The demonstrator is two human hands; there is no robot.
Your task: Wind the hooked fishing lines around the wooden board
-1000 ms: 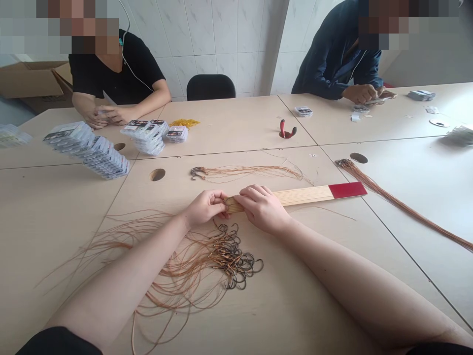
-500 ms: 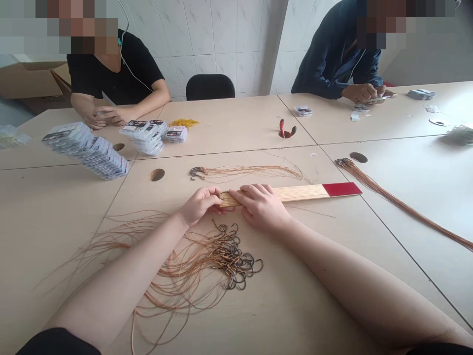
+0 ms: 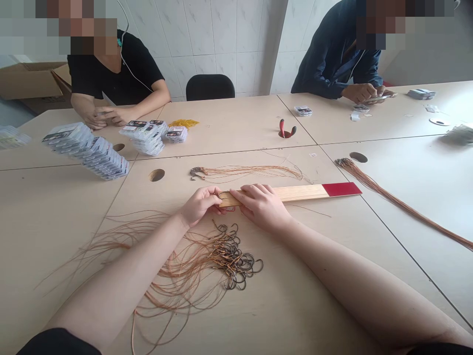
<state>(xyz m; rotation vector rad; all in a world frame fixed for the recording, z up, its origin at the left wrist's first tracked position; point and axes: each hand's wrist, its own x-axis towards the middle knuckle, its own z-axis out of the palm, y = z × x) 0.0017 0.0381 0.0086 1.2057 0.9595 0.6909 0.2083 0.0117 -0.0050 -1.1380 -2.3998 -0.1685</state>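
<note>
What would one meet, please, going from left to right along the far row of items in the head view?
Long row of clear plastic packets → stacked packets → small packet stack → red-handled tool → single packet

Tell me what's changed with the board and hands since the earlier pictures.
The board has swung from a slope to nearly level, its near end moving away from the person and its red end shifting slightly left. The left hand and right hand moved with it; neither let go. The hook pile and brown leaders stayed put.
</note>
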